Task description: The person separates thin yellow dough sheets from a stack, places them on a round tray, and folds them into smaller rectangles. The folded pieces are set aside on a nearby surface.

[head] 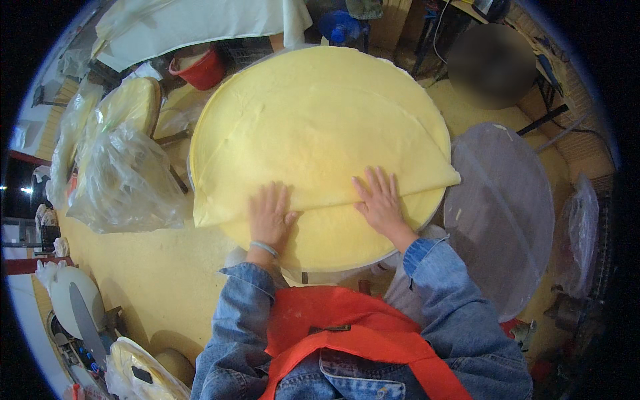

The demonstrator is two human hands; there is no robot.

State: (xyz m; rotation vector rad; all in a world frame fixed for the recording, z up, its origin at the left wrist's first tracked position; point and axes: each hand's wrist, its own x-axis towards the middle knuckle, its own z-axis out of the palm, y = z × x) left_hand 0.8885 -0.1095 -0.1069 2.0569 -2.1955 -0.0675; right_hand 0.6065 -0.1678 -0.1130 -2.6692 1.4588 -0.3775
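A large round stack of thin yellow sheets [320, 245], like dough or pancake, lies on a round board in front of me. Its top sheet [315, 130] is folded over, with a straight edge running across the near part. Flat near that fold's left half rests my left hand [270, 212], slightly blurred, fingers pointing away from me. My right hand [377, 200] lies with spread fingers on the fold's right half. Neither hand grips anything visible. The fold's corners stick out past the stack at left and right.
Right of the stack stands a round grey mesh-like sheet [500, 225]. Plastic-wrapped yellow rounds [125, 105] are at left, near a red bucket [200, 70]. A white-covered table [210, 25] stands at the back. Lower left is a wrapped stack [135, 362] with a dark phone-like object [142, 374].
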